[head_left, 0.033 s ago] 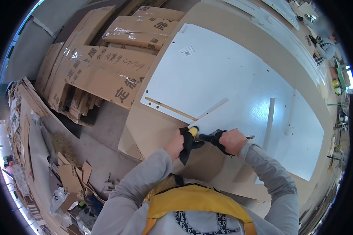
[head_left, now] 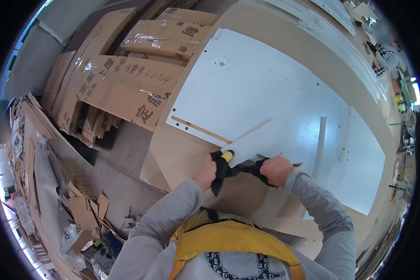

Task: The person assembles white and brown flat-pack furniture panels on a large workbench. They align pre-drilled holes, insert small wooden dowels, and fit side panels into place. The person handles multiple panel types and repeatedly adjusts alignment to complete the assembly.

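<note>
White board [head_left: 248, 143] just beside black-gloved hands [head_left: 214, 171], close together, their grip unclear

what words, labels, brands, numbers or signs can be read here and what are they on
Large brown cardboard box: bold black print and a handwritten line, legible in part; wording not copied.
Smaller brown cardboard boxes beyond it: black print; wording not copied.
White rectangular paper sticker on the broad flat white panel: too small to read.
Black-and-white patterned strips on the grey top: letter-like, too blurred.
</note>
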A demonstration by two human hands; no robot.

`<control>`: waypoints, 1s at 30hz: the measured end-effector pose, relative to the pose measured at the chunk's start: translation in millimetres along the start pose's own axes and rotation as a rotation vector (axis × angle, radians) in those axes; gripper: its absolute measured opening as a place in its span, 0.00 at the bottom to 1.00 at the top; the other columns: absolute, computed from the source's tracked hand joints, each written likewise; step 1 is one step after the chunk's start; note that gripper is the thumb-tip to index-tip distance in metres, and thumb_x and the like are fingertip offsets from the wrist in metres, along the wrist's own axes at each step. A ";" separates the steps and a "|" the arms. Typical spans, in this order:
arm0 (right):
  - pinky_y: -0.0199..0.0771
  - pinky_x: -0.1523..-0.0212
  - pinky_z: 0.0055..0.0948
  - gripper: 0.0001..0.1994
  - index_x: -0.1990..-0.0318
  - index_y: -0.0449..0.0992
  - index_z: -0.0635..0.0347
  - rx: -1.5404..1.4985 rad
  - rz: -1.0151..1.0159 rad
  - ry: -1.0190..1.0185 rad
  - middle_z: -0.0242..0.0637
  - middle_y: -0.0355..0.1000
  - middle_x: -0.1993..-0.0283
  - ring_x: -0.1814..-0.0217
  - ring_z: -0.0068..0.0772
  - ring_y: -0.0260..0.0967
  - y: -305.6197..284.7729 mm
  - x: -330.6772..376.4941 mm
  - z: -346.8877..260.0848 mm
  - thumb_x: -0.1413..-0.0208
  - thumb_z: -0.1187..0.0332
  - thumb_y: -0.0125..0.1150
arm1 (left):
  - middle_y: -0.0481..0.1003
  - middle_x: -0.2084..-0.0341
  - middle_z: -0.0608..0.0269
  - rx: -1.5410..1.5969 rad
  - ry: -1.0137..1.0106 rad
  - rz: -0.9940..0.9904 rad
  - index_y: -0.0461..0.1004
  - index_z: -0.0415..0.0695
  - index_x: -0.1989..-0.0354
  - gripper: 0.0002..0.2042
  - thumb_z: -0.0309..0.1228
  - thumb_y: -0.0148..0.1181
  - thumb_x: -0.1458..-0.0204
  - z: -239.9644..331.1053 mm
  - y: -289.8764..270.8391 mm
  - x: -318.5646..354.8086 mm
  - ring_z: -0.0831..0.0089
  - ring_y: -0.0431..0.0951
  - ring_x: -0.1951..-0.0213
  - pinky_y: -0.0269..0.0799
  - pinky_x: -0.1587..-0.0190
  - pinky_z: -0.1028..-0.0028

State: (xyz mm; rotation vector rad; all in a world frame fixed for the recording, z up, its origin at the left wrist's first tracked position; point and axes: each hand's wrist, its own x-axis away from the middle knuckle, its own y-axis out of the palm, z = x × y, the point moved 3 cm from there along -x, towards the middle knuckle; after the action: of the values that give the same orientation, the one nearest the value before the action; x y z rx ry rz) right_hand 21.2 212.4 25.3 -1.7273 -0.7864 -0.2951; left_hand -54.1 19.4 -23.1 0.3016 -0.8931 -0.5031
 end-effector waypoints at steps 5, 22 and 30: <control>0.73 0.63 0.43 0.10 0.65 0.77 0.58 -0.296 0.237 0.070 0.48 0.73 0.68 0.64 0.52 0.72 12.5 16.2 8.9 0.56 0.73 0.54 | 0.75 0.69 0.62 -0.275 0.036 -0.081 0.71 0.34 0.51 0.14 0.25 0.51 0.46 27.2 -26.0 4.3 0.77 0.73 0.69 0.71 0.65 0.79; 0.65 0.72 0.49 0.06 0.73 0.74 0.65 -0.546 0.823 0.460 0.55 0.69 0.74 0.71 0.61 0.66 49.4 38.1 66.8 0.52 0.71 0.60 | 0.71 0.56 0.51 0.047 0.104 -0.029 0.61 0.31 0.44 0.18 0.22 0.43 0.42 23.5 -33.1 7.0 0.59 0.77 0.57 0.76 0.52 0.67; 0.67 0.70 0.49 0.03 0.77 0.72 0.64 -0.473 0.925 0.542 0.53 0.69 0.75 0.72 0.58 0.67 60.4 4.1 -3.3 0.57 0.74 0.57 | 0.71 0.55 0.53 0.137 0.095 -0.102 0.62 0.34 0.45 0.17 0.30 0.46 0.40 17.7 -38.6 5.2 0.58 0.77 0.57 0.73 0.50 0.65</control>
State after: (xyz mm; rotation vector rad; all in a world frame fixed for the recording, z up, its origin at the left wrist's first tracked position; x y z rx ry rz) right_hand 63.5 203.7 -17.3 -2.1127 0.5356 -0.2911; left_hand -76.8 -16.7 -26.6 0.4939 -0.8236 -0.5187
